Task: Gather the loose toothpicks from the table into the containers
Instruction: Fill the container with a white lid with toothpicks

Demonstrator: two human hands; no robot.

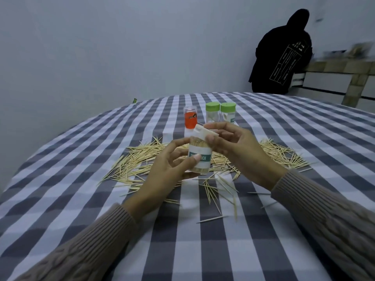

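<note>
Here, the left hand [172, 159] grips a clear round plastic jar with a white label [199, 157], lifted above the checked grey and white tablecloth [81, 179]. The jar looks packed full of sticks. The right hand [237, 147] pinches the jar's white lid [204, 130] at the top, tipped up on one side. The jar is probably light and smooth, so it could slip; holding it round the middle seems best. The thin pale wooden toothpicks [138, 159] lie in loose heaps on the cloth under and beside both hands. They look very light, stiff and pointy, and would snap easily, so pinch a small bunch by the middle. Both wrists bend inward, with knit sleeves [91, 246] over the arms.
</note>
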